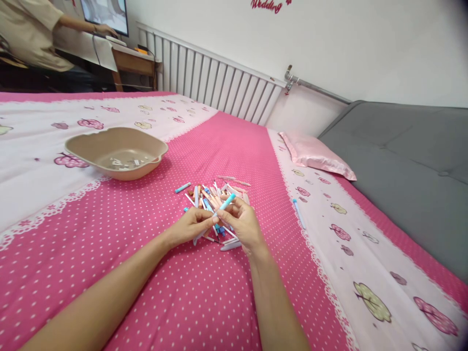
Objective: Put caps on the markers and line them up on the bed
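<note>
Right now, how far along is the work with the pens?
Early, it seems. A few small pieces lie in the beige basin. The left hand and right hand hold one teal-capped pen. The pile of pens lies beneath them, plus a stray pen.

Red cursive lettering (266, 5) on the white wall (365, 44), above and right of the radiator (212, 80), reads "Wedding"; its top is cut by the frame edge; nothing else is legible.
</note>
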A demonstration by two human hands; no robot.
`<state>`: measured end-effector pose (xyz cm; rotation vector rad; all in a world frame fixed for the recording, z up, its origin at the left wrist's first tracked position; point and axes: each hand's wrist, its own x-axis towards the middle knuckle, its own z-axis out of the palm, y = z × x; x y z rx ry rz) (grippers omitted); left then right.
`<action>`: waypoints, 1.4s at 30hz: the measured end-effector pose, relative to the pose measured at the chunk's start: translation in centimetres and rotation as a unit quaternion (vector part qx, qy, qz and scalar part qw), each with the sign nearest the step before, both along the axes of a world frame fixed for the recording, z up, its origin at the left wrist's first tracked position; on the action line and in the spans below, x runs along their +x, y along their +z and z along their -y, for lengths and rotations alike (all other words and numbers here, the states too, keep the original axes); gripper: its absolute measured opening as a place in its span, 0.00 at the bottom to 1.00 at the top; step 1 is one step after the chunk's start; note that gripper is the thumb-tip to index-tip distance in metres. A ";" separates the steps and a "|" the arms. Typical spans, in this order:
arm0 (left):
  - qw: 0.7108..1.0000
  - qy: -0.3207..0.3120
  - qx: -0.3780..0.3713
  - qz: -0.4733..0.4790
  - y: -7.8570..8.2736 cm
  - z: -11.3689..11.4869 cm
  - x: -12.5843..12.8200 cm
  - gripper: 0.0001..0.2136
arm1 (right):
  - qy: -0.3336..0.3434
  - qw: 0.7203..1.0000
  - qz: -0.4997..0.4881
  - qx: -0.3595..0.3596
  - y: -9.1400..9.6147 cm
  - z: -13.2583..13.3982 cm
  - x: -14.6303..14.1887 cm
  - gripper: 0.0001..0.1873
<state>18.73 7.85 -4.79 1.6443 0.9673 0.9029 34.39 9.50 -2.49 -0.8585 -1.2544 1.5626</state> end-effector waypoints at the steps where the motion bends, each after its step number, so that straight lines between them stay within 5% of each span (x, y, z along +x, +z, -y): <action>1: 1.000 0.000 0.003 -0.003 0.0 0.0 0.0 0.24 | -0.002 1.000 0.001 -0.001 0.0 0.0 0.0 0.22; 13: 0.996 0.026 0.076 -0.049 -0.5 -0.4 0.1 0.23 | -0.021 0.999 0.020 0.019 -0.2 0.0 -0.1 0.22; 24: 0.983 0.002 -0.125 0.136 -0.5 -0.2 -0.6 0.21 | -0.030 0.999 -0.031 -0.028 0.4 -0.1 0.1 0.24; 30: 0.980 -0.018 -0.129 0.152 -0.2 -0.1 -0.6 0.17 | -0.014 0.999 -0.042 -0.023 0.2 -0.1 0.1 0.24; 42: 0.986 0.040 -0.103 0.125 -0.7 -0.8 -0.4 0.18 | -0.022 1.000 -0.001 -0.008 0.2 0.0 0.0 0.23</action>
